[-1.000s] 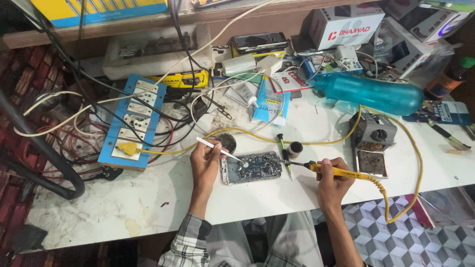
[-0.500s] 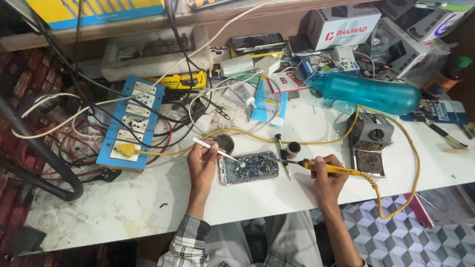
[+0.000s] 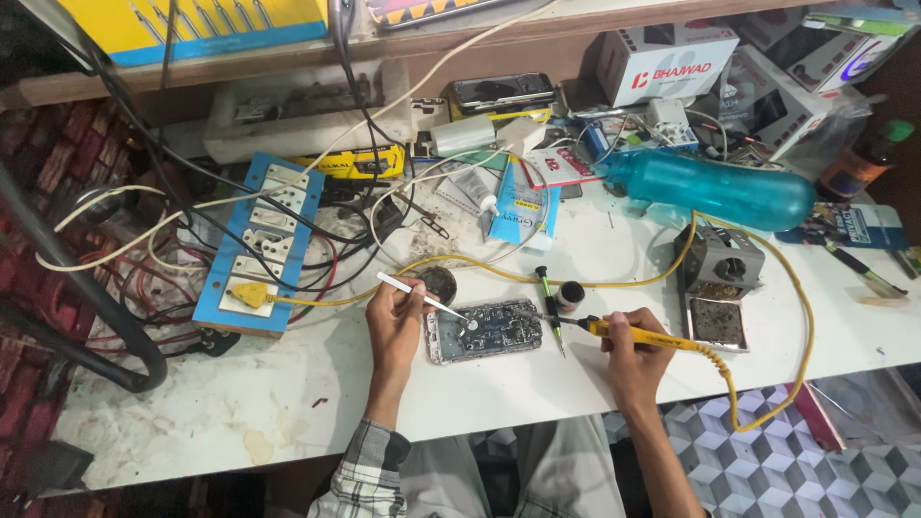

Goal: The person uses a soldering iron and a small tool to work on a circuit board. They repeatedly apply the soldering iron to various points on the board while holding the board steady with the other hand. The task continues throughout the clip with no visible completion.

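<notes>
Head view: opened phone (image 3: 486, 329) lies flat, circuit board exposed.

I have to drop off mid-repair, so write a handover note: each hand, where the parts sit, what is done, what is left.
Left hand: holds tweezers, tips on the opened phone.
Right hand: grips the yellow soldering iron, tip at the phone's right edge.
Phone lies flat on the white table, back off, board exposed.
Iron stand sits right of it.
Done: phone opened.
Left: soldering unfinished, phone not yet closed.
</notes>
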